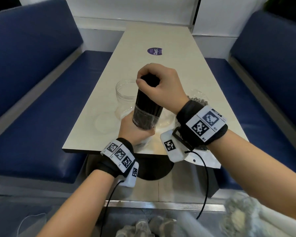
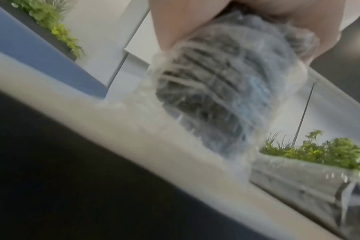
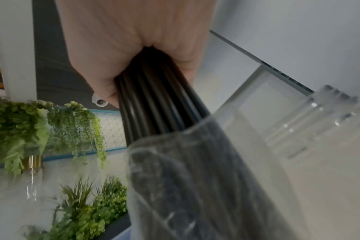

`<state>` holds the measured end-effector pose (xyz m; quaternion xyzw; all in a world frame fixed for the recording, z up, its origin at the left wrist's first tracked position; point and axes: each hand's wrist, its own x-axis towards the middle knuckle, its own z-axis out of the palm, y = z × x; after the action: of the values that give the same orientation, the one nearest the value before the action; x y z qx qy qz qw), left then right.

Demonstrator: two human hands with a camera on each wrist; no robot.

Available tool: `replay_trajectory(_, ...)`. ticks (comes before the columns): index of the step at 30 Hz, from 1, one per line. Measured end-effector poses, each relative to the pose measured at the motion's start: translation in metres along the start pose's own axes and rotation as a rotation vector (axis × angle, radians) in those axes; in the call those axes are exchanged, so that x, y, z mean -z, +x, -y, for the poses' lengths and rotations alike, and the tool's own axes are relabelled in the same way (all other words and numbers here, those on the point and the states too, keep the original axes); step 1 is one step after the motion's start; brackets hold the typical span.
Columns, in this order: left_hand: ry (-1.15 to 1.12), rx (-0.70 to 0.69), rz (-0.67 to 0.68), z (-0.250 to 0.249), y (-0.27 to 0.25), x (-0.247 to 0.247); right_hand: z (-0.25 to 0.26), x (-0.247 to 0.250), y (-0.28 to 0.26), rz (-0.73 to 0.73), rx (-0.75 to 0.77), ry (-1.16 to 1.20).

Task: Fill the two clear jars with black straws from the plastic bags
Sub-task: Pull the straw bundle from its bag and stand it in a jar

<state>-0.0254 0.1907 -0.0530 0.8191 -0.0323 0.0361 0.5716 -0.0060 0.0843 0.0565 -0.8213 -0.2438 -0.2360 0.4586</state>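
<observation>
Right hand point(image 1: 162, 86) grip wraps the black straws point(image 1: 146, 101); left hand point(image 1: 135, 129) grip clasps their plastic bag point(image 1: 144, 121).

The right hand point(image 1: 162, 86) hides the straw tops point(image 1: 149, 80); the plastic bag point(image 2: 226, 91) is motion-blurred.

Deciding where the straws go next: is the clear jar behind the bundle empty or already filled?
Empty: the clear jar shows only see-through walls, no black straws inside.
</observation>
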Motion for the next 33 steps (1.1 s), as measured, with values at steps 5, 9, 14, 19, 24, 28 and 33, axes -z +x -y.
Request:
replay_trajectory(5, 0.114, -0.029, 0.085, -0.036, 0.001, 0.025, 0.007, 0.021, 0.02, -0.038, -0.095, 0.104)
replay_trajectory(9, 0.347, -0.052, 0.123, -0.065, 0.007, 0.052, 0.004, 0.035, 0.028, -0.052, -0.155, 0.233)
replay_trajectory(14, 0.742, -0.083, 0.11, -0.085, 0.02, 0.081, -0.009, 0.038, 0.022, -0.018, -0.218, 0.278)
replay_trajectory(19, 1.086, -0.125, 0.085, -0.109, 0.042, 0.104, -0.031, 0.042, 0.015, -0.007, -0.369, 0.41)
replay_trajectory(24, 1.286, -0.146, 0.041, -0.134, 0.062, 0.111, -0.063, 0.045, -0.005, 0.215, -0.489, -0.009)
replay_trajectory(28, 1.393, -0.161, 0.098, -0.14, 0.073, 0.103, -0.08, 0.032, -0.013, 0.219, -0.513, -0.158)
replay_trajectory(33, 1.559, -0.175, 0.236, -0.143, 0.091, 0.083, -0.089, 0.023, -0.009, 0.172, -0.582, -0.113)
